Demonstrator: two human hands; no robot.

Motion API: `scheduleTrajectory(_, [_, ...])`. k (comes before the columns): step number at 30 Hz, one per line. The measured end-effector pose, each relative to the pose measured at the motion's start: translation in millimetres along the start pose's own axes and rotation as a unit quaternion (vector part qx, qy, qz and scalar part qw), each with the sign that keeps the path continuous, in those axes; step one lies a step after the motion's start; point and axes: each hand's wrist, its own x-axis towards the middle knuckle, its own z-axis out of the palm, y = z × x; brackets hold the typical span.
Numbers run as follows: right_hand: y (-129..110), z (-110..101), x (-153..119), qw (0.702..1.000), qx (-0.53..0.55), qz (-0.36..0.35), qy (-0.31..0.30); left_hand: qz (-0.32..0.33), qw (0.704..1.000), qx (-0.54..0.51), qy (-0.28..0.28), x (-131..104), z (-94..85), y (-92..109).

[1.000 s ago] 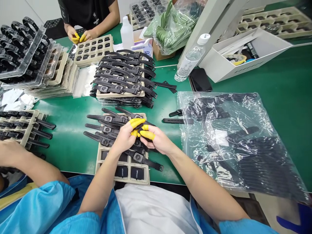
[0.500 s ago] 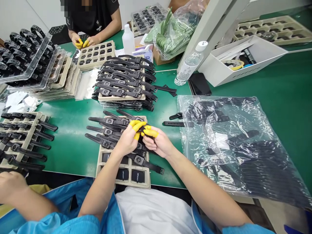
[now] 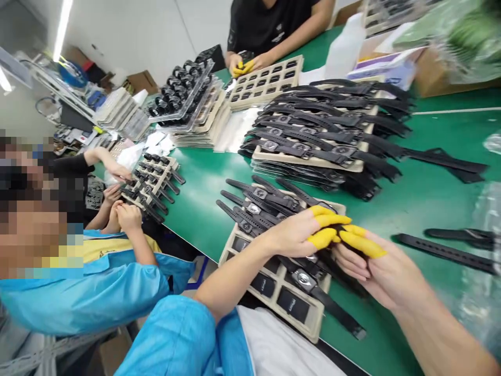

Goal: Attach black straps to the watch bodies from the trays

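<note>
My left hand (image 3: 295, 232) and my right hand (image 3: 379, 263), with yellow finger cots on several fingers, meet above a beige tray (image 3: 270, 300). Their fingertips pinch a black watch strap (image 3: 341, 271) between them. The strap trails down below my right hand, and fingers hide most of the piece. In the tray under my hands lie several black smartwatches with straps, such as the watch (image 3: 304, 279) near its right edge. Black squares with pale lettering (image 3: 293, 304) sit in the front compartments.
Strapped watches cover a stacked tray (image 3: 313, 151) behind. Loose straps (image 3: 442, 253) and a clear plastic bag (image 3: 483, 292) lie right. A co-worker in blue (image 3: 117, 282) sits left by another watch tray (image 3: 154, 183). Across the table, a person in black (image 3: 274, 26) handles something dark.
My view has swung left and tilted, bringing the co-worker on the left into sight. Both hands keep their pinch on the strap above the tray.
</note>
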Motion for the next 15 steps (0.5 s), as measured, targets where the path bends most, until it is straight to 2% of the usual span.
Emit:
scheduleTrajectory(3, [1.2,-8.5,0.1,0.991,-0.094,-0.092,0.002,-0.021,1.0,0.001,-0.018,-0.8,-6.1,12.9])
scheduleTrajectory(5, [1.9,-18.9,2.8,0.96,-0.229,-0.156,0.025,-0.036,0.998,0.032,-0.027,-4.6,-16.3,22.5])
scheduleTrajectory(8, [1.9,-34.5,10.4,0.878,-0.426,-0.217,0.035,-0.092,0.989,0.113,-0.02,-16.6,-44.4,31.5])
scheduleTrajectory(10, [2.1,-38.7,14.1,0.826,-0.496,-0.266,0.004,-0.138,0.976,0.166,-0.021,-28.6,-67.7,33.6])
scheduleTrajectory(13, [5.0,-31.7,10.8,0.753,-0.561,-0.339,-0.052,-0.155,0.946,0.273,-0.078,-51.8,-95.9,32.7])
scheduleTrajectory(15, [8.1,-20.7,2.7,0.712,-0.603,-0.35,-0.079,-0.149,0.939,0.3,-0.083,-69.6,-105.5,29.9])
